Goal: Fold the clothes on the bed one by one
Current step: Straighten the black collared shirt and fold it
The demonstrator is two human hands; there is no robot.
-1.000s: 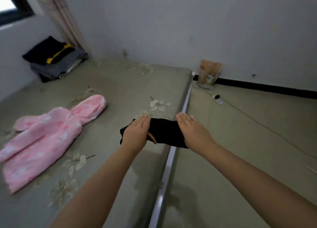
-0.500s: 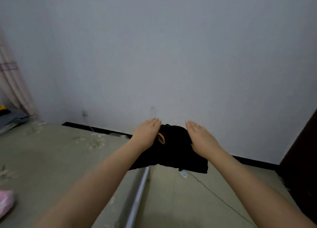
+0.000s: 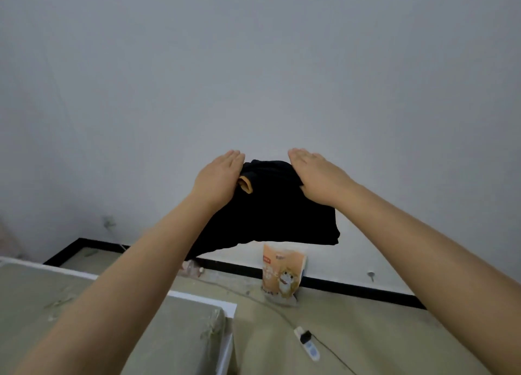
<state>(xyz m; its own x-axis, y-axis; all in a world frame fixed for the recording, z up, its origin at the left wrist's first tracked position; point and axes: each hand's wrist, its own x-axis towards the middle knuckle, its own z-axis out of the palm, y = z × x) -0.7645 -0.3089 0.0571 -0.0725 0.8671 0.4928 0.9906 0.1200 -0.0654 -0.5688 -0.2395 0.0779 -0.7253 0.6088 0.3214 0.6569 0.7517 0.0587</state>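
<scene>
Both arms are stretched forward and up in front of the grey wall [image 3: 253,64]. The folded black garment [image 3: 270,211] is up in the air between the hands, well above the bed [image 3: 84,304] at lower left. The left hand [image 3: 218,177] lies flat on the garment's left end, fingers straight, beside an orange collar edge [image 3: 245,188]. The right hand [image 3: 315,177] lies on its right end, fingers straight too; thumbs hidden beneath, so the grip underneath cannot be told. Below, an orange pouch [image 3: 283,276] leans against the wall, and a power strip [image 3: 308,345] lies on the floor.
</scene>
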